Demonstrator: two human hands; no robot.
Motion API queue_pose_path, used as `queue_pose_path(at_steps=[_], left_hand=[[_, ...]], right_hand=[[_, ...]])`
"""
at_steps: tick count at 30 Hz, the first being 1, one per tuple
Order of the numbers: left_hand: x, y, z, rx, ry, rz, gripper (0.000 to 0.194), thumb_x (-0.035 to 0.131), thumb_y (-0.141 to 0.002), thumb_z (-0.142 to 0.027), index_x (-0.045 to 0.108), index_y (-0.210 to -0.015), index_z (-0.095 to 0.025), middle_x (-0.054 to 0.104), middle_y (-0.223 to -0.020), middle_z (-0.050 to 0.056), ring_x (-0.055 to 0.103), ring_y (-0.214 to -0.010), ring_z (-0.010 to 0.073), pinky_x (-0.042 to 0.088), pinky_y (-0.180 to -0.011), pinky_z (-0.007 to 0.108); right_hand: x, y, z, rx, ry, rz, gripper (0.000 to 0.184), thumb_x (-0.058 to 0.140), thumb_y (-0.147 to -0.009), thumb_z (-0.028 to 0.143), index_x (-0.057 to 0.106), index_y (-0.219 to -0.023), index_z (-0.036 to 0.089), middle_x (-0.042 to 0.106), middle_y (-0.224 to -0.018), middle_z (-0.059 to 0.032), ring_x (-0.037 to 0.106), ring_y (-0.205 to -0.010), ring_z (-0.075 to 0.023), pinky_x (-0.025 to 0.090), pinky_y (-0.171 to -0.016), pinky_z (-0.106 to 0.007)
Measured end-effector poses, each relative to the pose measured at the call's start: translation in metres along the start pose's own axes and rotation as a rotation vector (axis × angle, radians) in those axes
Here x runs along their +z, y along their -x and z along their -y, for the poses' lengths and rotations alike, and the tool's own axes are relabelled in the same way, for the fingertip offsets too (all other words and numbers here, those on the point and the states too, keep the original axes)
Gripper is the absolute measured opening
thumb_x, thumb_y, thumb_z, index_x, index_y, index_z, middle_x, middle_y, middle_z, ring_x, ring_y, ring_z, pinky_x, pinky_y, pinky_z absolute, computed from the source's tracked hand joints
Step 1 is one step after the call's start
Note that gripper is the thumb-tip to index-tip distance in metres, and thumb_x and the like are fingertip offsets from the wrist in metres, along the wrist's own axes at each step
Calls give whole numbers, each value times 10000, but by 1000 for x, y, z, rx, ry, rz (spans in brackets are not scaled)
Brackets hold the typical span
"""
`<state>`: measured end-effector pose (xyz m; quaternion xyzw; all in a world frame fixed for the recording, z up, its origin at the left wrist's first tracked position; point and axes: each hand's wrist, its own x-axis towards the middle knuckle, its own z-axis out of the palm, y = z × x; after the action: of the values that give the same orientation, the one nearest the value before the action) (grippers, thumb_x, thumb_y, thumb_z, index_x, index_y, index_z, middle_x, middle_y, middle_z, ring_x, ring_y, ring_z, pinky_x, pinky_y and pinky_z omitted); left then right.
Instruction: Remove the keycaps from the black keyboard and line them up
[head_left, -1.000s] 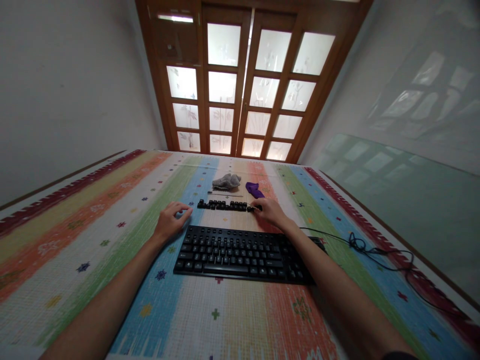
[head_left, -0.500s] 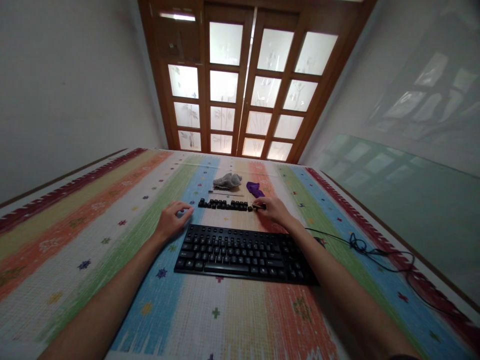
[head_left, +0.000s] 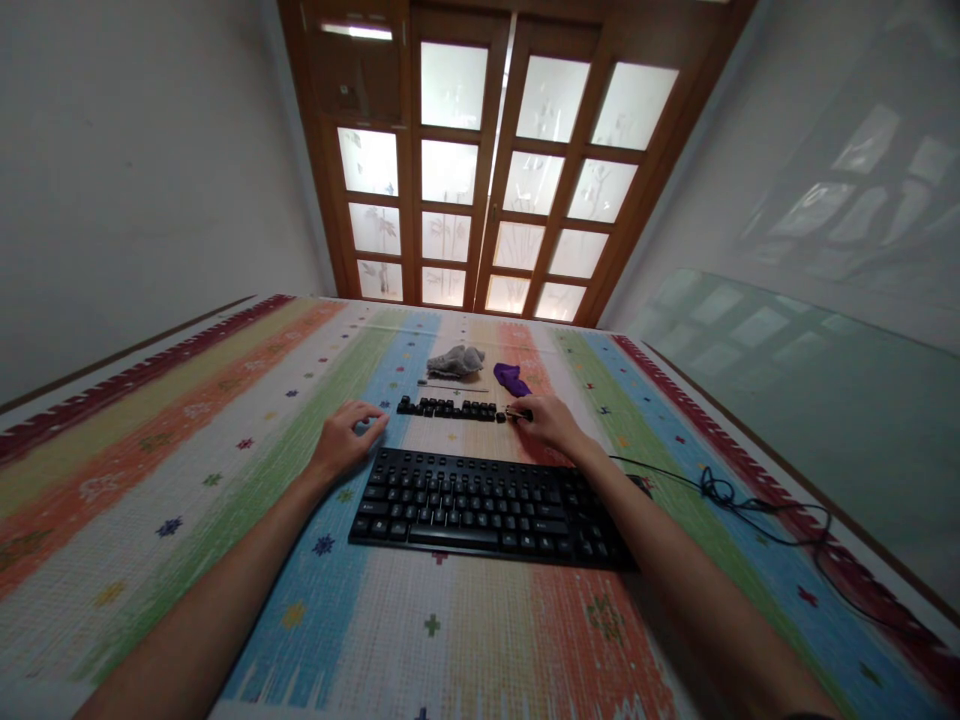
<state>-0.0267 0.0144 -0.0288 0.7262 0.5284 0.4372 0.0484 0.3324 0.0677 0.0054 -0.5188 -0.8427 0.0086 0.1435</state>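
1. On my feed, the left hand (head_left: 347, 438) sits well in from the left edge of the counter (head_left: 126, 354), fingers loosely curled, grasping nothing I can see.
2. Right of it, a row of black keycaps (head_left: 450, 409) lies between the keyboard (head_left: 465, 510) and the counter's far edge. I'd expect light, hard, easily scattered bits; I'd pinch each by opposite sides.
3. The keyboard I judge stiff and modest in weight, best held by its short ends.
4. At the row's right end, the right hand (head_left: 547, 420) has its fingers pinched on a small dark piece (head_left: 519, 413); I can't tell exactly what.
5. The striped cloth (head_left: 431, 670) on the counter could ruck up under sliding; a cable (head_left: 739, 492) tangles toward the right edge.
6. Around me: pale left wall (head_left: 142, 180), glazed wooden doors (head_left: 487, 230) beyond the far edge, pale right wall (head_left: 772, 120).
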Motion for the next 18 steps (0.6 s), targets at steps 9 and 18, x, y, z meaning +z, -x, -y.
queue_pose_path(at_steps=[9, 18], left_hand=[[0, 0, -1, -5, 15, 6, 257, 552, -856, -416, 677, -778, -205, 696, -826, 48, 598, -752, 188, 484, -719, 323], [0, 0, 0, -7, -5, 16, 248, 552, -871, -406, 682, -785, -214, 699, -841, 45, 600, -777, 191, 491, -750, 332]], right_hand=[[4, -5, 10, -41, -33, -10, 245, 629, -804, 165, 763, -1008, 186, 771, -947, -77, 692, -851, -217, 463, -734, -266], [10, -10, 12, -47, -20, 21, 231, 626, -815, 173, 767, -997, 188, 769, -893, -73, 681, -802, -207, 437, -683, -258]])
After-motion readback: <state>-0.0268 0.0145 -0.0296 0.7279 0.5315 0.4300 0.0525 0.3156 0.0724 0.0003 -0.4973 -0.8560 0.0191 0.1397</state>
